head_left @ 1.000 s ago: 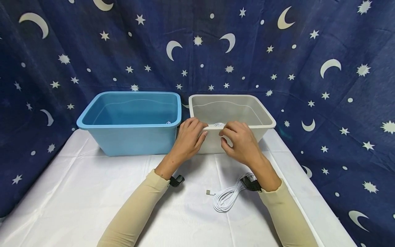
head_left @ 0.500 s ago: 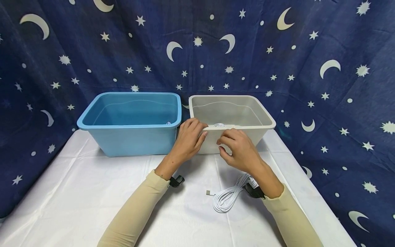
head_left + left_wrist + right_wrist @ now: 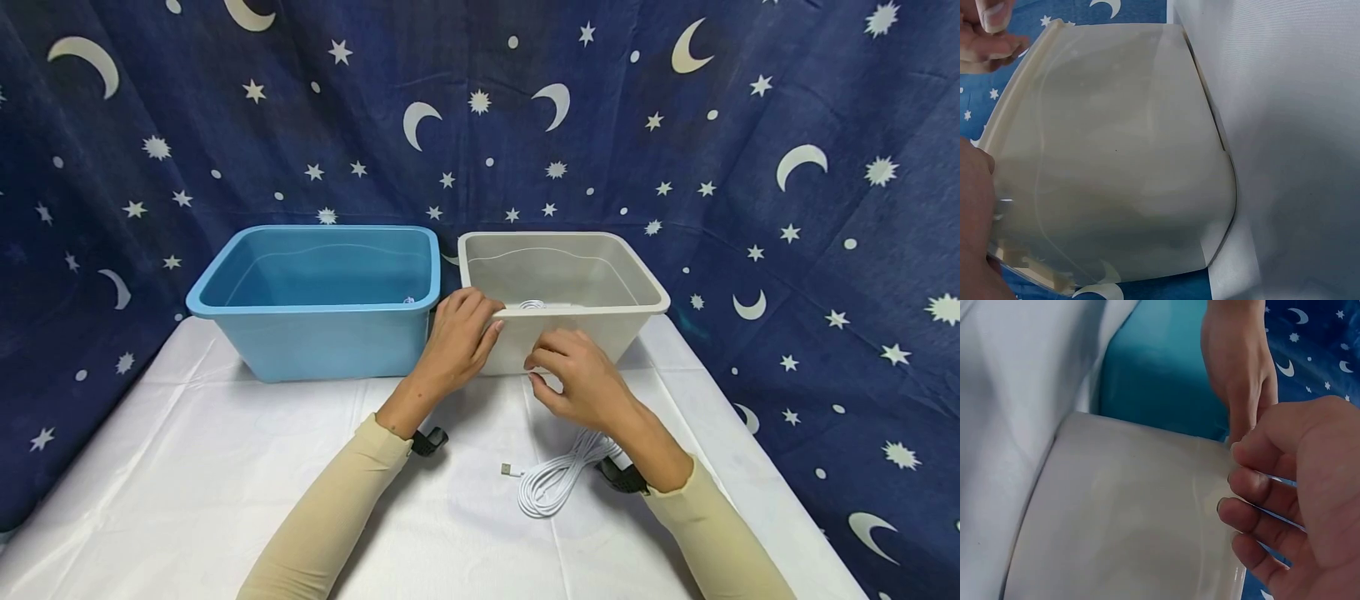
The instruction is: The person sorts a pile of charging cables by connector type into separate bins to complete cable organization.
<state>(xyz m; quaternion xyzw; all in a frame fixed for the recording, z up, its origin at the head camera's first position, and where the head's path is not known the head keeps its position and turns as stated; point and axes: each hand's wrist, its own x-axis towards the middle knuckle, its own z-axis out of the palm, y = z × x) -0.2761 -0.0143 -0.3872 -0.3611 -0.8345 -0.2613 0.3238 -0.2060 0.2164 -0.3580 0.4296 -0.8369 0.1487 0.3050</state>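
Note:
In the head view my left hand (image 3: 459,340) grips the front rim of a grey plastic bin (image 3: 506,350), fingers over the edge and thumb along the outer wall. My right hand (image 3: 576,377) hovers before the same bin's front wall, its fingers loosely bent with nothing between them. The right wrist view shows those bent fingers (image 3: 1249,515) overlapping the bin's rim. A coiled white USB cable (image 3: 551,485) lies on the table below my right wrist, its plug pointing left. White cable loops (image 3: 532,304) show inside the grey bin, mostly hidden behind its front wall.
A light blue bin (image 3: 330,346) stands just left of the grey one, a small pale item (image 3: 408,299) visible in its right corner. White cloth (image 3: 165,467) covers the table. A dark blue star-and-moon curtain (image 3: 480,133) hangs behind and around both sides.
My right hand has drawn back from the grey bin's rim, down toward me, uncovering more of the coiled cable. My left hand stays on the rim.

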